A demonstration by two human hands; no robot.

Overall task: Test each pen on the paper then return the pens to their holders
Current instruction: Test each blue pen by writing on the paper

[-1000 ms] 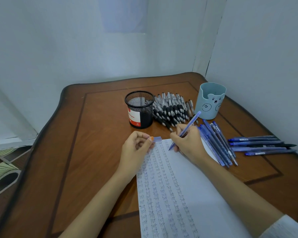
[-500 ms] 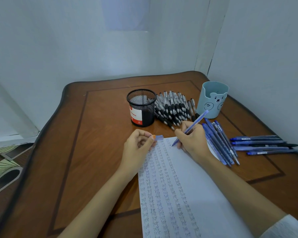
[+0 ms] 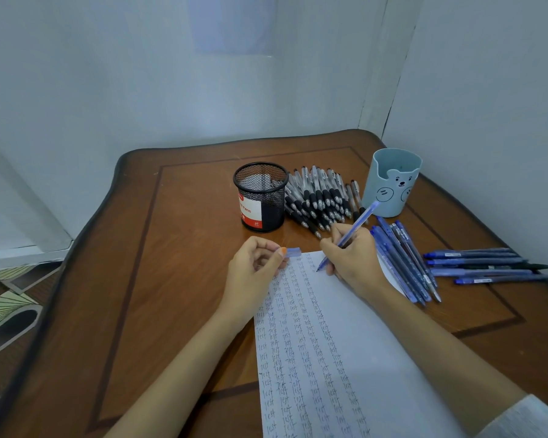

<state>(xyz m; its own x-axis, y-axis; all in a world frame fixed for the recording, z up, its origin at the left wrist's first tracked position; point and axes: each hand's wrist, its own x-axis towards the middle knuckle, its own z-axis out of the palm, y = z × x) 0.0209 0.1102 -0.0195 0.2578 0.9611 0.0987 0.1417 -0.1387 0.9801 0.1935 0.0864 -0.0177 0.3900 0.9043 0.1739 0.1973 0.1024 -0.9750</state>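
Observation:
My right hand (image 3: 353,259) grips a blue pen (image 3: 358,224), its tip touching the top of the white paper (image 3: 377,358), which carries several columns of the written word "test". My left hand (image 3: 255,268) pinches the pen's blue cap (image 3: 293,251) at the paper's top left corner. A black mesh holder (image 3: 260,197) stands behind my hands. A light blue bear holder (image 3: 393,181) stands at the back right. Black pens (image 3: 321,197) lie heaped between the two holders. Blue pens (image 3: 405,262) lie right of my right hand, with more blue pens (image 3: 481,265) farther right.
The brown wooden table (image 3: 171,263) sits in a corner, with white walls close behind and to the right. Its left edge drops off to a patterned floor (image 3: 4,308).
The view has shifted slightly. The pen tip stays at the top of the paper with small writing motion; my left hand keeps the cap in the same place.

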